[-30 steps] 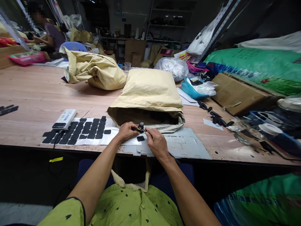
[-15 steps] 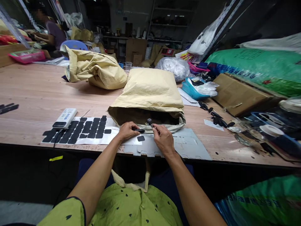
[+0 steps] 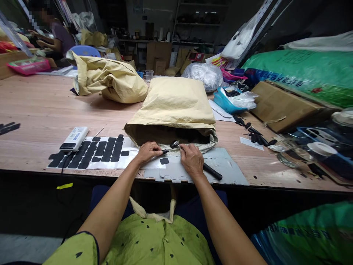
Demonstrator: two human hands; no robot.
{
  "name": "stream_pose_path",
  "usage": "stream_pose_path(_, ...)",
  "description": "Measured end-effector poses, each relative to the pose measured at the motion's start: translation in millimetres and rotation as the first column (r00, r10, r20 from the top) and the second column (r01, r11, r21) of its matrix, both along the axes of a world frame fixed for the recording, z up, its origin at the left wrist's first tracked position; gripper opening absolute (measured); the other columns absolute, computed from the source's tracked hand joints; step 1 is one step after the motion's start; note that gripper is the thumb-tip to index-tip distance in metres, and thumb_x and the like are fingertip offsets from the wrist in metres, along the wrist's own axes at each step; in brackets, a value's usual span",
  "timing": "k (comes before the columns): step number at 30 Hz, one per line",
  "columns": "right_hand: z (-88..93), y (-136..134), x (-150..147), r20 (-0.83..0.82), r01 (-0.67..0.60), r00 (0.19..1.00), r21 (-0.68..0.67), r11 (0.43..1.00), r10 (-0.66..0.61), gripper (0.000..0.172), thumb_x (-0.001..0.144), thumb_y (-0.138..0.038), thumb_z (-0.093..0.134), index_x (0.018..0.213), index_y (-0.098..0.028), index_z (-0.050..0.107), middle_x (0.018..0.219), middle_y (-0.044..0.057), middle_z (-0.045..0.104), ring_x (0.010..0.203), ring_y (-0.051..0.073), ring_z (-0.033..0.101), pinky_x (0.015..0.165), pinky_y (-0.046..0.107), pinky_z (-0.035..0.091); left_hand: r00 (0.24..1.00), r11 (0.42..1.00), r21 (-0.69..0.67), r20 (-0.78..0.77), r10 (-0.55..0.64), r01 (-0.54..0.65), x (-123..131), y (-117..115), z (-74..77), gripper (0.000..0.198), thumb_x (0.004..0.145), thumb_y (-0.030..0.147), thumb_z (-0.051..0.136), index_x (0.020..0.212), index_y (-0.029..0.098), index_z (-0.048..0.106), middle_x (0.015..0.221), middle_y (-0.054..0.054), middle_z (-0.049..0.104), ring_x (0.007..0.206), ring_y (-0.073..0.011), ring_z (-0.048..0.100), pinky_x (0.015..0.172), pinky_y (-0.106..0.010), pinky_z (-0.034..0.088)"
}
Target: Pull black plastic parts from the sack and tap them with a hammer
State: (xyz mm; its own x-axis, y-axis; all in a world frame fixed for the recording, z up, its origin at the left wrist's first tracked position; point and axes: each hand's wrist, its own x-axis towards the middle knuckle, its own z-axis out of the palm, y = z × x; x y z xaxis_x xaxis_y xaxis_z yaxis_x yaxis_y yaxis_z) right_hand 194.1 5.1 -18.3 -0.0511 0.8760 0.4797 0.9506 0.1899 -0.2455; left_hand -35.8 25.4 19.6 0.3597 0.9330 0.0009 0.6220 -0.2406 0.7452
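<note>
My left hand (image 3: 147, 151) rests on the table edge, its fingers pinched on a small black part (image 3: 164, 151). Close to its right, my right hand (image 3: 191, 159) grips a small hammer (image 3: 174, 144); the metal head points toward the black part and the black handle sticks out behind my wrist to the right. A single black pad (image 3: 164, 161) lies between my hands on a grey card sheet (image 3: 226, 171). Just behind them gapes the open mouth of a yellow paper sack (image 3: 173, 106).
A white sheet of several black pads (image 3: 99, 152) lies left of my hands, a white remote-like device (image 3: 75, 138) on its corner. A second crumpled sack (image 3: 110, 79), a cardboard box (image 3: 281, 106), black small parts (image 3: 255, 137) and bags crowd the table. A person sits far left.
My right hand has drawn away from my left and dropped lower, tilting the hammer so its handle now shows out to the right. My left hand has stayed put with the black part.
</note>
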Motion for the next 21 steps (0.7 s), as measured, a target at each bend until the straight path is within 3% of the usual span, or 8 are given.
stream_pose_path(4,2.1,0,-1,-0.001,0.015,1.000,-0.001,1.000,-0.015,0.026,0.090,-0.023,0.053,0.109,-0.022,0.070,0.090,0.006,0.061,0.085,0.020,0.048,0.077,0.032,0.035,0.999,1.000,-0.005,-0.040,-0.021,0.020,0,0,4.2,0.025,0.080,0.041,0.064,0.087,0.023,0.079,0.092,-0.002,0.069,0.093,-0.0209,0.060,0.084,-0.029,0.044)
stream_pose_path(7,3.4,-1,-1,0.005,0.018,1.000,-0.003,1.000,-0.018,0.026,0.089,-0.023,0.053,0.109,-0.022,0.071,0.091,0.005,0.062,0.085,0.020,0.049,0.077,0.031,0.036,0.996,0.998,-0.027,-0.068,-0.055,0.053,0,-11,12.1,0.019,0.078,0.038,0.067,0.084,0.025,0.079,0.098,-0.003,0.069,0.105,-0.0253,0.057,0.098,-0.038,0.041)
stream_pose_path(9,3.9,-1,-2,0.009,0.016,1.000,-0.002,1.000,-0.016,0.026,0.089,-0.022,0.054,0.109,-0.022,0.071,0.091,0.006,0.062,0.085,0.021,0.049,0.077,0.031,0.036,0.988,0.986,-0.073,-0.038,-0.152,0.149,-1,-27,16.9,0.014,0.074,0.036,0.073,0.082,0.027,0.080,0.115,-0.003,0.067,0.119,-0.0291,0.051,0.106,-0.044,0.037)
stream_pose_path(12,3.7,0,-1,0.007,0.017,1.000,0.002,1.000,-0.017,0.027,0.088,-0.021,0.054,0.109,-0.022,0.071,0.092,0.006,0.062,0.086,0.021,0.049,0.077,0.031,0.036,0.947,0.940,-0.121,-0.013,-0.322,0.319,-2,-58,19.7,0.011,0.067,0.032,0.082,0.077,0.030,0.080,0.146,0.001,0.051,0.140,-0.0352,0.033,0.115,-0.052,0.025)
stream_pose_path(16,2.2,0,-1,0.008,0.020,1.000,0.003,1.000,-0.020,0.026,0.088,-0.022,0.054,0.108,-0.022,0.070,0.091,0.006,0.061,0.085,0.021,0.048,0.077,0.032,0.036,0.928,0.930,-0.105,-0.089,-0.361,0.352,-1,-90,19.3,0.016,0.059,0.027,0.088,0.073,0.028,0.079,0.158,0.003,0.035,0.148,-0.0408,0.016,0.119,-0.060,0.011)
stream_pose_path(19,1.4,0,-2,0.010,0.018,1.000,0.013,1.000,-0.018,0.026,0.089,-0.022,0.053,0.108,-0.022,0.070,0.090,0.006,0.061,0.084,0.021,0.047,0.076,0.032,0.035,0.939,0.937,-0.095,-0.038,-0.341,0.336,4,-89,22.4,0.018,0.062,0.032,0.087,0.078,0.029,0.079,0.154,0.000,0.042,0.147,-0.0389,0.023,0.119,-0.057,0.020)
stream_pose_path(21,1.4,0,-2,0.016,0.015,1.000,0.015,1.000,-0.015,0.026,0.089,-0.021,0.053,0.108,-0.022,0.070,0.091,0.007,0.061,0.085,0.021,0.047,0.075,0.032,0.034,0.964,0.963,-0.054,0.047,-0.263,0.265,10,-72,25.9,0.017,0.070,0.034,0.082,0.085,0.028,0.078,0.142,-0.004,0.055,0.139,-0.0333,0.038,0.115,-0.049,0.033)
